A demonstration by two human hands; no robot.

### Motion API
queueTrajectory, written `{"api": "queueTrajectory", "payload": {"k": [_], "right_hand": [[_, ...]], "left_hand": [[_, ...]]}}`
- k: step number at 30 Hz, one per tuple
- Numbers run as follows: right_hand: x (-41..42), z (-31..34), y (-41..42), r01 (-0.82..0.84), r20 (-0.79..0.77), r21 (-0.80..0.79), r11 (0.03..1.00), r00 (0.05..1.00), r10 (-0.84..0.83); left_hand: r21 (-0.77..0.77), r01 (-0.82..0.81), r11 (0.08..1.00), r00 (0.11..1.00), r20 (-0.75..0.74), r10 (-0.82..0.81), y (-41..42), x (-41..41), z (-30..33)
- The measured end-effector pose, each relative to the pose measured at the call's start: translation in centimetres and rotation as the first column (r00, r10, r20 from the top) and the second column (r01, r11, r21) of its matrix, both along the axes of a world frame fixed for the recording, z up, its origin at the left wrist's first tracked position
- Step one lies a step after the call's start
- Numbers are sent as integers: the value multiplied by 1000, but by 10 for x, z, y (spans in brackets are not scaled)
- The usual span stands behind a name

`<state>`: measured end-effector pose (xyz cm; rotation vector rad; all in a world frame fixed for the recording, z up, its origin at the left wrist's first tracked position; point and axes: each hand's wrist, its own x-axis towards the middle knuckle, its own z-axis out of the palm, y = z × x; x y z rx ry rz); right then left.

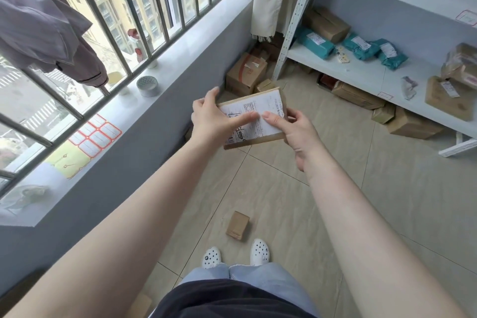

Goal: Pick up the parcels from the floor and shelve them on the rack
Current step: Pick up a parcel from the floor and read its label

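I hold a flat cardboard parcel point(254, 117) in mid-air above the floor point(284, 188), left hand point(214, 121) and right hand point(296, 134) clamped on its ends; another small parcel point(238, 225) lies by my shoes, the rack point(361, 70) ahead right.

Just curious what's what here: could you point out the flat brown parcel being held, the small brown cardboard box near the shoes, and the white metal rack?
Flat brown parcel point(254, 116), head view, white label.
Small brown cardboard box point(238, 224), head view, top face.
White metal rack point(296, 18), head view, perforated upright.
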<state>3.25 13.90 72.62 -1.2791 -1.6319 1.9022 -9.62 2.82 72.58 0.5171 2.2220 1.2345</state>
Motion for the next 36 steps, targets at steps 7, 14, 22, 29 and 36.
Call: {"api": "queueTrajectory", "payload": {"k": [7,14,22,29,36], "right_hand": [[-15,-5,-21,230,-46,-113,967,971,-236],[-23,-9,-38,272,-51,-229,935,956,-291],[-11,-4,-26,195,-52,-179,964,977,-207],[22,3,-2,49,-24,-81,995,998,-51],[66,-5,32,121,-30,-53,991,992,-122]], "left_hand": [[-15,-387,922,865,341,369,7,27,-9],[142,-378,915,616,777,133,10,33,-15],[335,-277,901,725,688,-33,11,14,-12],[313,94,945,803,537,-258,27,9,3],[345,196,918,814,465,-348,74,48,-4]]}}
